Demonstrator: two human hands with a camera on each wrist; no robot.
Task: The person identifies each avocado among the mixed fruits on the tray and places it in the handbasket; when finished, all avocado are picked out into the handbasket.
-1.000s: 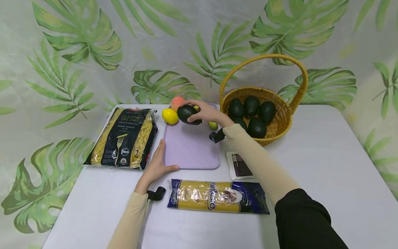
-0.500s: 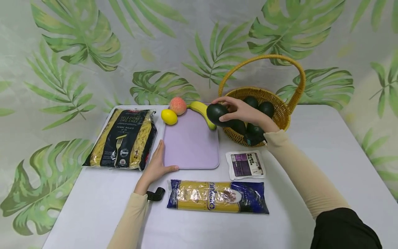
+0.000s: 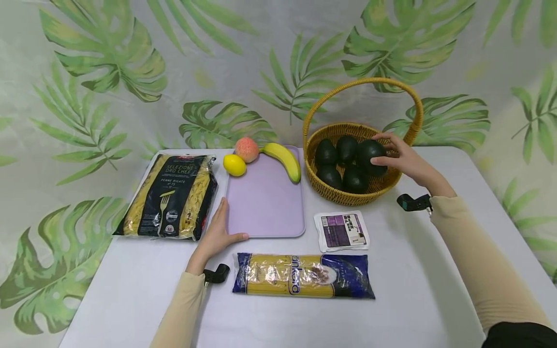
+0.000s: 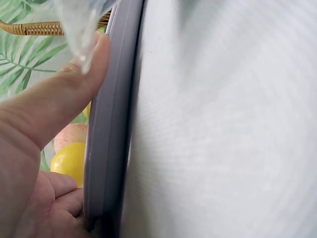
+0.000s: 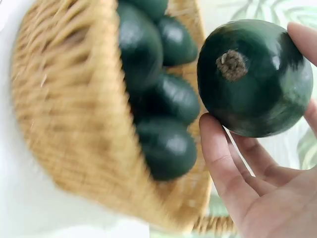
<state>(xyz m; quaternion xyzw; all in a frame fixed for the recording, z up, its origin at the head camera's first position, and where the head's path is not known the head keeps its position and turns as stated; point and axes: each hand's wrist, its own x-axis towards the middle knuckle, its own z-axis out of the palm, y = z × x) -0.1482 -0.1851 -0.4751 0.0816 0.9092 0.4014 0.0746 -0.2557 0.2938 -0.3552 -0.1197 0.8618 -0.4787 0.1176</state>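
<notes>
A dark green avocado [image 3: 370, 158] is held by my right hand [image 3: 406, 162] at the right side of the wicker basket [image 3: 344, 197]. In the right wrist view its stem end faces the camera, with fingertips and thumb around it. Several other avocados [image 5: 168, 146] lie inside the basket. My left hand [image 3: 216, 234] touches the near left corner of the lilac tray [image 3: 265, 208], thumb along the front edge and straight fingers along the left side. On the tray's far part lie a lemon [image 3: 234, 165], a peach [image 3: 246, 149] and a banana [image 3: 285, 162].
A large bag of penne [image 3: 169, 195] lies left of the tray, close to my left hand. In front is a long pack of spaghetti [image 3: 300, 275]. A small white and purple pouch [image 3: 341, 231] lies before the basket, whose tall handle [image 3: 370, 81] arches up.
My right hand has carried the avocado from over the tray rightward to the basket, bringing the banana and pouch into full view. The left hand stays at the tray's corner.
</notes>
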